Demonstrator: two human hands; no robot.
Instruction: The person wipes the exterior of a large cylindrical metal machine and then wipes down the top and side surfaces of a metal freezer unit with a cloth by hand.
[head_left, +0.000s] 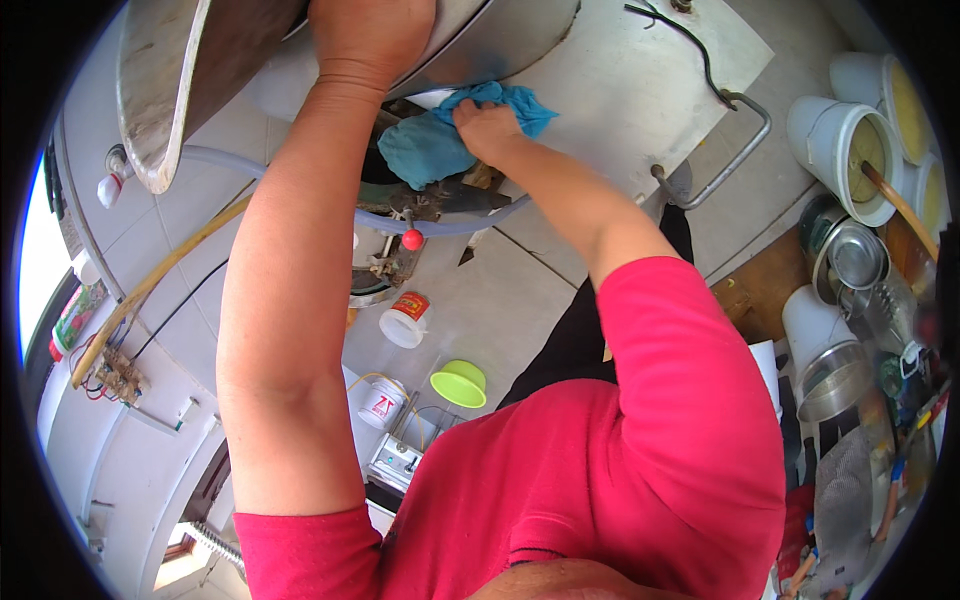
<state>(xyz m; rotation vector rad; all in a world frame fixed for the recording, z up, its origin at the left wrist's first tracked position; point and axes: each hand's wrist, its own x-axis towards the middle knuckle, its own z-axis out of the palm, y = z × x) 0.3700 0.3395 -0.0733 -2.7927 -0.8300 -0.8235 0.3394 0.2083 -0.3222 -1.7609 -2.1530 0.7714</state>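
My left hand (371, 34) is at the top edge, by a large round metal vessel (502, 37); its fingers are cut off from view. My right hand (487, 131) grips a crumpled bright blue cloth (529, 109) low against the vessel, on the side of a metal sheet surface (600, 97). Touching that hand is a bundled, duller teal cloth (426, 150), which lies over dark, dirty machine parts. Below the bundle, a lever with a red ball knob (412, 239) sticks out.
A curved metal chute (161, 90) rises at upper left. A bent metal handle (739, 180) juts from the sheet's corner. A hose (442, 227) passes under my arms. White buckets (821, 142) stand at right; a green basin (459, 384) and small tubs lie below. Exposed wiring (116, 375) is at left.
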